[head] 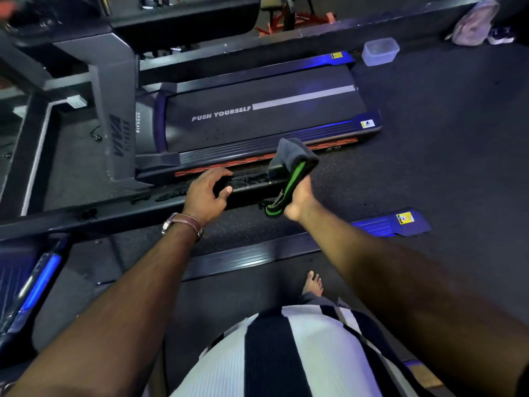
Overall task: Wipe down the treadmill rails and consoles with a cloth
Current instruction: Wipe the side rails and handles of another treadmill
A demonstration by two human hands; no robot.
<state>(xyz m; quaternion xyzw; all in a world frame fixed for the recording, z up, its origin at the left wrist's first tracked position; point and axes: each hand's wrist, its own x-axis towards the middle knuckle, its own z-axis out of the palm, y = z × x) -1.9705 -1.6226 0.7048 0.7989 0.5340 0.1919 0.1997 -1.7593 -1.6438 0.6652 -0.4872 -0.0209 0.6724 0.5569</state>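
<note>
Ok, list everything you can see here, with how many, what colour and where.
treadmill: one, black with blue-lit side strips, ahead, belt reads PUSH YOURSELF
handrail: one, black, crossing the foreground
nearer deck strip: one, black with a blue-lit end, below the handrail
cloth: one, grey with a green edge, at the handrail's right end
container: one, clear plastic, floor beyond the treadmill
bag: one, pale pink, floor, top right
watch: one, brown strap, left wrist
foot: one, bare, bottom centre
left hand: one, grips the handrail
right hand: one, holds the cloth
</note>
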